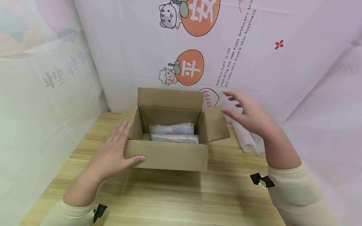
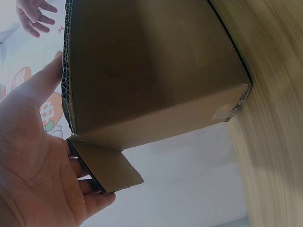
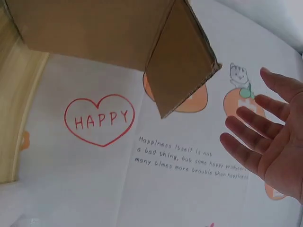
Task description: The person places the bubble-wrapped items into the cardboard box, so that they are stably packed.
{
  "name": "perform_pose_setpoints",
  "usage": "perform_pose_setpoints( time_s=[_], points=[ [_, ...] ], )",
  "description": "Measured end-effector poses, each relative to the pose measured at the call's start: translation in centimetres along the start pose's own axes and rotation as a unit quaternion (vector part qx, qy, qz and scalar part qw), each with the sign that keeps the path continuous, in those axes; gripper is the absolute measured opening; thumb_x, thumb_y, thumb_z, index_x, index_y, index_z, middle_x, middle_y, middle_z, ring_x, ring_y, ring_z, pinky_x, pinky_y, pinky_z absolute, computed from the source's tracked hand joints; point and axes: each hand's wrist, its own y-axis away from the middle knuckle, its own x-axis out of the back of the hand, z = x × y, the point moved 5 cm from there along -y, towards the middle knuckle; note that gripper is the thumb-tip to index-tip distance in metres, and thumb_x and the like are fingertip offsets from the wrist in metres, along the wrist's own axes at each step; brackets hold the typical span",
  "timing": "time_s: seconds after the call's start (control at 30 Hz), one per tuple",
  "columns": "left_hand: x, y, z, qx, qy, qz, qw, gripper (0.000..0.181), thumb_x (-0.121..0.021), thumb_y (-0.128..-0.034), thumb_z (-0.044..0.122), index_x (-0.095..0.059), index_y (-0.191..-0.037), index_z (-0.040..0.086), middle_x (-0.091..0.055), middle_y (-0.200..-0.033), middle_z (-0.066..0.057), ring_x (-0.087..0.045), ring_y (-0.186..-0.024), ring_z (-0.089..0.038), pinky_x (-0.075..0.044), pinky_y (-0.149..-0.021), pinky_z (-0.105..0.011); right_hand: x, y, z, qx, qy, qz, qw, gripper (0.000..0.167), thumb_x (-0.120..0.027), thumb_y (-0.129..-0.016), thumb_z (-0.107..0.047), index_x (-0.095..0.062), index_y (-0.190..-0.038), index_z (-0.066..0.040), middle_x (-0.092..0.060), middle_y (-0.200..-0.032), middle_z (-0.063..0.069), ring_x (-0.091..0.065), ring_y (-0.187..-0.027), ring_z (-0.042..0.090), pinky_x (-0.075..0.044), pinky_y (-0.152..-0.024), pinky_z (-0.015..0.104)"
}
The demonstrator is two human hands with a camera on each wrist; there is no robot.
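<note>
An open cardboard box (image 1: 167, 155) stands on the wooden table with its flaps spread outward. Inside lie two bubble-wrapped items (image 1: 172, 129), (image 1: 174, 138) side by side. The left hand (image 1: 111, 157) rests on the box's left side, its fingers straight on the left flap and its thumb on the front flap; in the left wrist view this hand (image 2: 42, 156) lies along the flap (image 2: 109, 165). Above and beside the right flap (image 1: 217, 124) hovers the right hand (image 1: 249, 114), fingers spread and holding nothing, as the right wrist view of the hand (image 3: 274, 137) also shows.
Rolled translucent wrapping material (image 1: 244, 138) lies on the table (image 1: 169, 197) to the right of the box. Behind the box hangs a white printed sheet (image 1: 127, 47) with orange fruit drawings and lettering. More pale sheeting (image 1: 36, 103) encloses the left and right sides.
</note>
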Motion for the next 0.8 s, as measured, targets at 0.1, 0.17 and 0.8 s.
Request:
perform_pose_setpoints(
  time_s=[0.1, 0.17, 0.8],
  points=[
    [0.0, 0.0, 0.0, 0.000, 0.000, 0.001, 1.0000, 0.120, -0.051, -0.0789, 0.082, 0.004, -0.158, 0.011, 0.001, -0.166, -0.012, -0.005, -0.152, -0.037, -0.017, -0.121, -0.058, 0.6, 0.2, 1.3, -0.029, 0.000, 0.027, 0.9992, 0.060, -0.060, -0.097, -0.038, -0.040, -0.149, -0.017, -0.044, -0.149, 0.012, -0.049, -0.129, 0.035, -0.045, -0.102, 0.057],
    [0.1, -0.1, 0.0, 0.000, 0.000, 0.000, 1.0000, 0.120, -0.051, -0.0787, 0.082, 0.004, -0.158, 0.011, 0.001, -0.166, -0.011, -0.005, -0.152, -0.037, -0.017, -0.121, -0.058, 0.8, 0.4, 2.4, -0.054, -0.009, 0.040, 0.9977, 0.064, -0.060, -0.097, -0.042, -0.038, -0.150, -0.015, -0.043, -0.148, 0.014, -0.048, -0.129, 0.036, -0.045, -0.102, 0.057],
    [0.1, 0.0, 0.0, -0.001, -0.006, -0.001, 1.0000, 0.120, -0.051, -0.0794, 0.081, 0.003, -0.158, 0.009, 0.000, -0.166, -0.013, -0.005, -0.152, -0.037, -0.017, -0.121, -0.058, -3.9, 3.2, 15.8, -0.232, 0.072, 0.010, 0.9700, 0.084, -0.047, -0.096, -0.059, -0.029, -0.151, 0.002, -0.041, -0.144, 0.033, -0.044, -0.127, 0.051, -0.041, -0.097, 0.067]
  ],
)
